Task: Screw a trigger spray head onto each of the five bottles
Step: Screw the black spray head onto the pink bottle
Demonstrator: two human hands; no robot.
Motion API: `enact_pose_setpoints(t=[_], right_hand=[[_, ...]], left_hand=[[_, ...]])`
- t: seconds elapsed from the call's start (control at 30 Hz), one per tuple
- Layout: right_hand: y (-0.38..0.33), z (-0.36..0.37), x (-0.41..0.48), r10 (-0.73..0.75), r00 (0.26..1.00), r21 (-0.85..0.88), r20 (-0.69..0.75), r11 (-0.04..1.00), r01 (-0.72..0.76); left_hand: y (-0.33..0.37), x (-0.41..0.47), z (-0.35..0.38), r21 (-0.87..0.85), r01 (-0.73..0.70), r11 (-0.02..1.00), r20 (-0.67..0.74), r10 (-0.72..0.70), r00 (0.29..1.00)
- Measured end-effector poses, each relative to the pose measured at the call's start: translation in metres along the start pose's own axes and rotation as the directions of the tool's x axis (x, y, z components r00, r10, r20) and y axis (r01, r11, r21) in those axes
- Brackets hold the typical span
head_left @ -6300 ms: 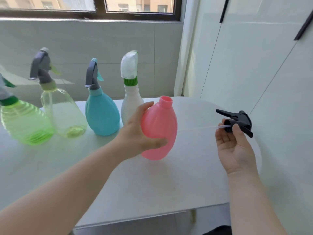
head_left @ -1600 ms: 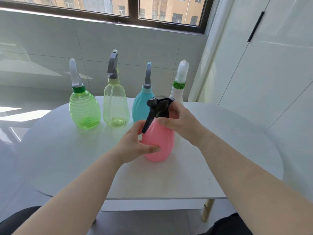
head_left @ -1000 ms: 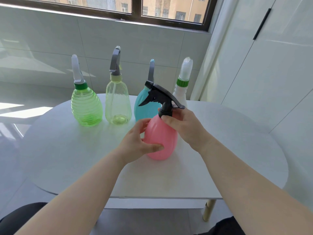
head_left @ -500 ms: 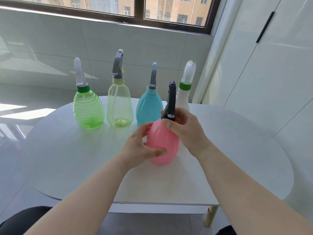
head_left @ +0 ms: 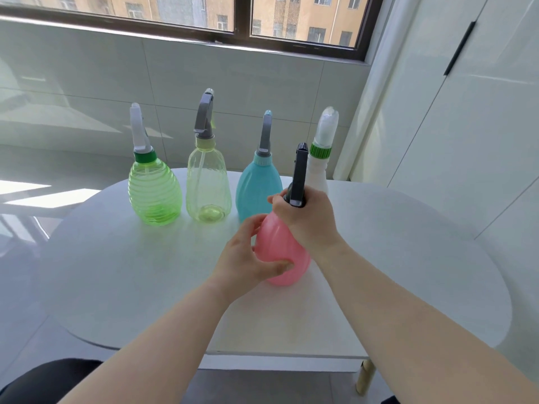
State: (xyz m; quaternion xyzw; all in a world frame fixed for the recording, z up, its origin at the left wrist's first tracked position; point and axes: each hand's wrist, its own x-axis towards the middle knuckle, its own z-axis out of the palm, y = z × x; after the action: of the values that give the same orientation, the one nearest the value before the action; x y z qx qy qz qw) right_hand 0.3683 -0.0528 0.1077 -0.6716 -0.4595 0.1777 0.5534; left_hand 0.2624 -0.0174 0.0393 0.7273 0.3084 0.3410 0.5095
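Note:
A pink bottle (head_left: 281, 243) stands upright on the white table (head_left: 145, 272), near its middle. My left hand (head_left: 248, 258) wraps around the bottle's left side. A black trigger spray head (head_left: 300, 173) sits on the bottle's neck, seen end-on, and my right hand (head_left: 306, 220) grips its collar from the right. The neck itself is hidden by my fingers. Behind stand a ribbed green bottle (head_left: 154, 193), a clear yellowish bottle (head_left: 207, 185), a teal bottle (head_left: 258, 188) and a white bottle (head_left: 319, 167), each with a spray head on top.
The row of bottles stands along the table's far edge, below a tiled wall and a window. White cabinet doors (head_left: 466, 112) rise at the right. The table's near edge is just in front of me, with a leg (head_left: 364, 377) at lower right.
The black spray head has turned on the pink bottle's neck, from pointing left to end-on toward me. Both hands keep their hold, and the bottle has stayed in place.

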Motion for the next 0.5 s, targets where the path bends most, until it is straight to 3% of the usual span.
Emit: enact_pose_setpoints(t=[0.07, 0.17, 0.23, 0.3, 0.43, 0.5], right_hand=[[-0.003, -0.004, 0.005, 0.013, 0.998, 0.002, 0.067, 1.000, -0.013], [-0.007, -0.022, 0.009, -0.004, 0.945, 0.196, 0.326, 0.979, -0.064], [-0.007, -0.026, 0.007, -0.007, 0.923, 0.224, 0.384, 0.971, -0.086], [-0.006, -0.020, 0.002, 0.010, 0.942, 0.152, 0.335, 0.986, -0.064], [-0.003, -0.006, -0.001, -0.008, 0.991, 0.070, 0.132, 0.998, -0.001], [-0.004, -0.007, 0.001, -0.005, 0.994, 0.057, 0.110, 0.998, -0.001]], left_hand=[[0.002, -0.001, -0.002, 0.029, 0.027, 0.999, 0.009, -0.028, 1.000], [0.004, 0.000, -0.014, 0.091, 0.060, 0.994, 0.100, -0.069, 0.993], [0.005, 0.000, -0.018, 0.101, 0.074, 0.992, 0.171, -0.091, 0.981], [0.005, -0.003, -0.014, 0.123, 0.085, 0.989, 0.188, -0.108, 0.976], [0.000, -0.006, -0.002, 0.078, 0.087, 0.993, 0.092, -0.094, 0.991], [-0.003, -0.006, -0.003, 0.054, 0.092, 0.994, 0.100, -0.097, 0.990]])
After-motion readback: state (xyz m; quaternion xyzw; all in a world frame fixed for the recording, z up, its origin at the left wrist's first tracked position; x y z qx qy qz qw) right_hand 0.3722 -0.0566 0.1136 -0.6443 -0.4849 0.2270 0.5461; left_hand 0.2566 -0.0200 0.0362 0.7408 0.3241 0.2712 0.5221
